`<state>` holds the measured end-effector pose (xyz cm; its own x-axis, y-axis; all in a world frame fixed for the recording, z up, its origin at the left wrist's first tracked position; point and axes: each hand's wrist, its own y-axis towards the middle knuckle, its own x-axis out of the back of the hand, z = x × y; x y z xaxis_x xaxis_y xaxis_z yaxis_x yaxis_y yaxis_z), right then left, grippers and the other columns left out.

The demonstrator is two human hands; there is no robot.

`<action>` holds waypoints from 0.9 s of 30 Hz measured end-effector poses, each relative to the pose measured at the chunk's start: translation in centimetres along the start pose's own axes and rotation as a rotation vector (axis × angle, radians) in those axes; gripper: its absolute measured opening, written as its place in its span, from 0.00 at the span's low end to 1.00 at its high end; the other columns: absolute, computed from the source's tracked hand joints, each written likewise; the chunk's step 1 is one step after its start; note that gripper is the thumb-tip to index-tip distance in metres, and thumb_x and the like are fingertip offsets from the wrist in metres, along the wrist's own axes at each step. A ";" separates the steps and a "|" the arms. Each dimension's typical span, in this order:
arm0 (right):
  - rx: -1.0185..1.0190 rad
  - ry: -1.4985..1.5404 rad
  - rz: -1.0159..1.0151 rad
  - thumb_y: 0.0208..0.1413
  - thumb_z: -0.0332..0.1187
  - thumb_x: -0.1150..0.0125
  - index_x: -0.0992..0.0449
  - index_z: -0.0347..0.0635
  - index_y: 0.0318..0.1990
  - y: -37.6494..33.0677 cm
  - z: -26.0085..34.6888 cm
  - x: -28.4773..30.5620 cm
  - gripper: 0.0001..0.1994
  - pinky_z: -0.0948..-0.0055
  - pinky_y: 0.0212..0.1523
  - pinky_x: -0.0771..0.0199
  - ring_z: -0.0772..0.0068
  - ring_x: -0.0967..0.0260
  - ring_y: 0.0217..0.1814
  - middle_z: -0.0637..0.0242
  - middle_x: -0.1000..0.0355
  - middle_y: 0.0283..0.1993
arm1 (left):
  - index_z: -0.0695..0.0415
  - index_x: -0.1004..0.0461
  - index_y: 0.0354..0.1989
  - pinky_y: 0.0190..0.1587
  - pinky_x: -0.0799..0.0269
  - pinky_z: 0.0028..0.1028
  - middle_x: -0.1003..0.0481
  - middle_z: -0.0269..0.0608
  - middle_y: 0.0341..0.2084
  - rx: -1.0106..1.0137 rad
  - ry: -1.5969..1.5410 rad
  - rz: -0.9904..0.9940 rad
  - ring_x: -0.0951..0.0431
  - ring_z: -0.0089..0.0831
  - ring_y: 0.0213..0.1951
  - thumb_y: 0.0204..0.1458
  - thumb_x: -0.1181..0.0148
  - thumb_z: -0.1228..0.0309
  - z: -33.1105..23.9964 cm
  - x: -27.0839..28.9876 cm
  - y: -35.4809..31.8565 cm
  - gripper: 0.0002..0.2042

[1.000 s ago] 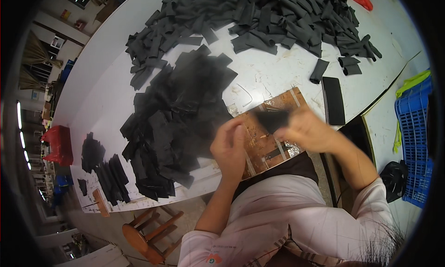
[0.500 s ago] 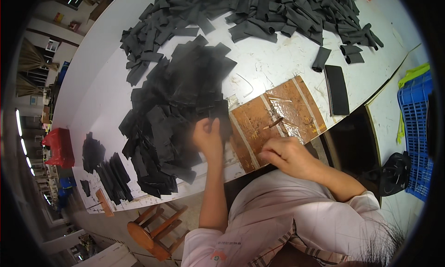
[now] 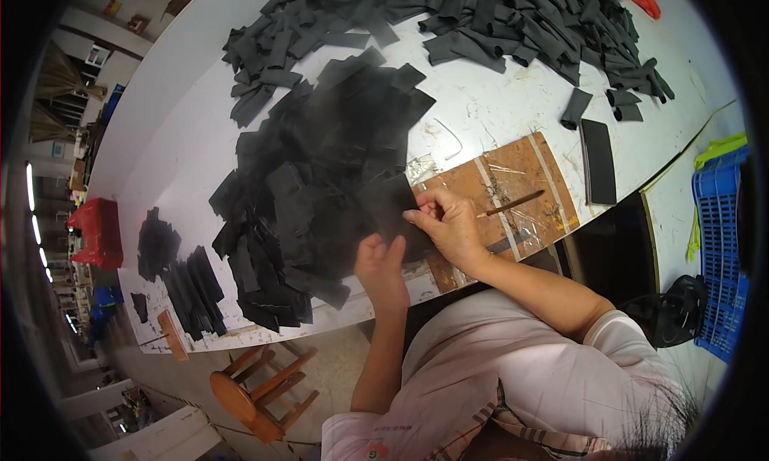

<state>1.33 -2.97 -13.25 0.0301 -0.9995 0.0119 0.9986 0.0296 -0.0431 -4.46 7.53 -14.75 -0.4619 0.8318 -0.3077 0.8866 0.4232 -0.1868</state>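
Observation:
A flat black piece of sheet material lies at the right edge of a large loose heap of similar black pieces. With thumb and fingers closed, my right hand pinches the right edge of that piece. My left hand is close to the near side of the piece, its thumb and fingers apart and slightly blurred. A thin dark stick slants over the brown board, just right of my right hand. Whether the stick touches that hand, I cannot tell.
Many rolled dark grey pieces cover the far side of the white table. A black phone rests at the right. Smaller black stacks sit at the left. A wooden stool and blue crate stand beyond the edges.
My right hand has moved up and left from over the board's near edge onto the black piece. My left hand has come down off the heap, fingers spreading. The view has shifted slightly.

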 end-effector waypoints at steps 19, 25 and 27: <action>0.508 -0.539 0.453 0.42 0.26 0.42 0.25 0.40 0.30 2.9 5.2 1.6 0.05 0.74 0.38 0.36 0.67 0.38 0.39 0.67 0.32 0.32 | 0.65 0.28 0.34 0.32 0.38 0.14 0.28 0.34 0.25 -0.101 0.499 0.347 0.32 0.15 0.27 0.48 0.48 0.78 -10.5 0.6 4.1 0.07; 0.485 -0.529 0.555 0.43 0.26 0.42 0.25 0.39 0.29 3.1 5.9 1.6 0.04 0.74 0.37 0.36 0.67 0.39 0.38 0.68 0.33 0.32 | 0.65 0.27 0.31 0.24 0.41 0.12 0.30 0.29 0.19 -0.017 0.558 0.452 0.35 0.12 0.22 0.46 0.46 0.78 -10.6 1.3 3.9 0.05; 0.490 -0.546 0.569 0.43 0.27 0.43 0.25 0.39 0.29 3.1 6.0 1.5 0.04 0.74 0.37 0.36 0.67 0.39 0.38 0.68 0.33 0.31 | 0.65 0.27 0.30 0.24 0.41 0.12 0.30 0.29 0.19 -0.009 0.585 0.468 0.35 0.12 0.22 0.46 0.46 0.78 -10.8 1.4 3.8 0.04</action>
<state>4.70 -4.27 -7.41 0.4129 -0.6917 0.5925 0.7301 0.6403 0.2386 -1.48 14.18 -5.77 0.0502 0.9797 0.1941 0.9885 -0.0211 -0.1495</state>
